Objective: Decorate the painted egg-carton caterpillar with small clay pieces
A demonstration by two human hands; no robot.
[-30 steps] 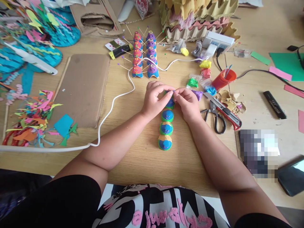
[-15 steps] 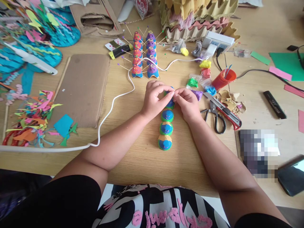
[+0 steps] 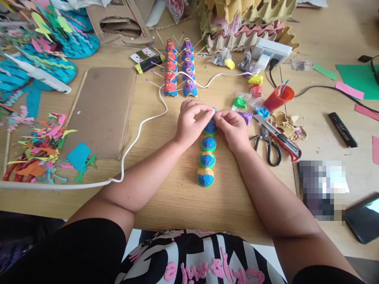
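Seated at a wooden table (image 3: 177, 205), both hands meeting over a row of painted domes. Left hand (image 3: 189, 124) and right hand (image 3: 235, 128) pinching with fingertips at the top of the farthest dome (image 3: 211, 128), blue with a green rim; whether anything small sits between the fingers, impossible to tell. Three more domes (image 3: 206, 159) lined up nearer the body, between the forearms. Beyond the hands, two rows of cones (image 3: 179, 69) stuck with pins. Scissors (image 3: 271, 146) just right of the right hand, clay lumps (image 3: 247, 104) and a red cup (image 3: 278, 98) behind. White cable (image 3: 139, 130) trailing left past a cardboard sheet (image 3: 103, 110).
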